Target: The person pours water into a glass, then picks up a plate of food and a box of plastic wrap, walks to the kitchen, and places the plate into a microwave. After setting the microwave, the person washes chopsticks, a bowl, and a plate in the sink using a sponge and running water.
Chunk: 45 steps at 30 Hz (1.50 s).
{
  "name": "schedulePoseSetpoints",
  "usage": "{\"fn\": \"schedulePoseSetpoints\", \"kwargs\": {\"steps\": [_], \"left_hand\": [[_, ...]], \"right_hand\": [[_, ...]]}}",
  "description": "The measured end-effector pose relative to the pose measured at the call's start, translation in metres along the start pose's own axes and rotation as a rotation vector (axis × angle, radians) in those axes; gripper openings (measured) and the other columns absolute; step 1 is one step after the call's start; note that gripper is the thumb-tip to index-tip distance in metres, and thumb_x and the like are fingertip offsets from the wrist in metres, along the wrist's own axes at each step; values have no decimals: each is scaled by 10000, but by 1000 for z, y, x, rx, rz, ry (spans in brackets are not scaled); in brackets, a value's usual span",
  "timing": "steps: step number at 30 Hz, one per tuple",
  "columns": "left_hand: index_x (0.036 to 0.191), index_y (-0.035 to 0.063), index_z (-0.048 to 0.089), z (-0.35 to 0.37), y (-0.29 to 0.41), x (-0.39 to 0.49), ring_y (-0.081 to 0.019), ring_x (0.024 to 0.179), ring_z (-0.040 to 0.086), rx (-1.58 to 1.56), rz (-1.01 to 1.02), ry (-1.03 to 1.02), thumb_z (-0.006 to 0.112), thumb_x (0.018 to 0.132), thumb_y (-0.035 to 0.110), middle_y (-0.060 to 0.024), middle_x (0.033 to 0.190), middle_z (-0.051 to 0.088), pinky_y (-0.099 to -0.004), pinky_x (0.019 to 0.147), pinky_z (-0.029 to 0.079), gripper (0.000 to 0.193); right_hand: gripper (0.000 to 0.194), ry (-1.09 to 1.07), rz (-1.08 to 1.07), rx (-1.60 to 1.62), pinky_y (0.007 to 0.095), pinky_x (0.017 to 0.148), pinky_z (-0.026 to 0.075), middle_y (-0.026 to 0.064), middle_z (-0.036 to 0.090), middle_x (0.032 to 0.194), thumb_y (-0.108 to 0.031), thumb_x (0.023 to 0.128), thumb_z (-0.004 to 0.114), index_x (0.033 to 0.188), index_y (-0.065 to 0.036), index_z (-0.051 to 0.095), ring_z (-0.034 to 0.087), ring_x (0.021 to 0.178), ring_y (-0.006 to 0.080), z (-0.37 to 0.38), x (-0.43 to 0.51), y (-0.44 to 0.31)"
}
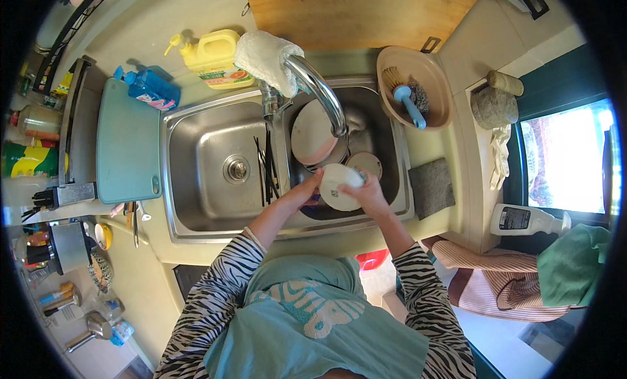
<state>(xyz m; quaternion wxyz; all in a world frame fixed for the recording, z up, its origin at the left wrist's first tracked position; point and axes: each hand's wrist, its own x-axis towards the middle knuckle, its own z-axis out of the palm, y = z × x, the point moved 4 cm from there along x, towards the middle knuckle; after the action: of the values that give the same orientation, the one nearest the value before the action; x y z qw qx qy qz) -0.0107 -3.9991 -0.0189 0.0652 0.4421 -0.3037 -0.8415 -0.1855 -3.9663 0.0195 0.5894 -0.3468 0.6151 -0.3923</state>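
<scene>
A white bowl [338, 198] is held over the right sink basin [389, 134], its marked underside partly facing me. My left hand [304, 190] grips the bowl's left edge. My right hand [366, 195] is on its right side, fingers reaching over the underside; a small pale bluish patch shows by this hand, too blurred to name. Beyond the hands, a large pale dish [313, 131] leans in the basin. A smaller round dish [368, 163] lies to its right, partly hidden by my right hand. The chrome faucet [323, 87] arches above them, with a white cloth [267, 55] draped on it.
Dark chopsticks [268, 168] lean in the left basin [205, 148]. Behind stand a yellow jug [218, 60] and a blue pump bottle [154, 90] on a teal cutting board [128, 153]. A beige tub [441, 104] holds a blue-handled brush [409, 104]. A grey cloth [432, 188] lies right.
</scene>
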Motion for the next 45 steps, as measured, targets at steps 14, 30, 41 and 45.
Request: {"fn": "schedulePoseSetpoints", "kwargs": {"steps": [14,30,41,45], "left_hand": [[1136,50,604,9,0,-6,-142,920,636,-257,262,101,698,851,191,-41,1040,647,-298,812,536,332],[921,18,625,60,7,2,-42,785,570,256,455,13,674,849,64,20,828,628,-225,704,462,99],[1016,44,613,46,19,2,-78,827,599,-417,533,188,646,878,113,-12,925,647,-245,746,482,158],[984,45,622,34,14,5,-66,807,573,-94,554,276,638,879,96,-1,876,631,-232,692,463,118]], "right_hand": [[268,505,-287,-1182,447,853,475,219,631,932,-120,819,616,1052,13,630,606,925,381,-46,86,123],[241,422,-75,-95,353,742,494,129,637,1020,-174,763,695,939,-12,666,623,858,250,-44,65,20],[291,800,-258,205,315,860,445,85,612,1057,-161,943,541,1161,31,547,560,975,162,30,-11,50],[289,879,-434,-57,378,917,411,173,558,1162,-170,926,567,1093,67,574,541,1038,247,41,-8,8]]}}
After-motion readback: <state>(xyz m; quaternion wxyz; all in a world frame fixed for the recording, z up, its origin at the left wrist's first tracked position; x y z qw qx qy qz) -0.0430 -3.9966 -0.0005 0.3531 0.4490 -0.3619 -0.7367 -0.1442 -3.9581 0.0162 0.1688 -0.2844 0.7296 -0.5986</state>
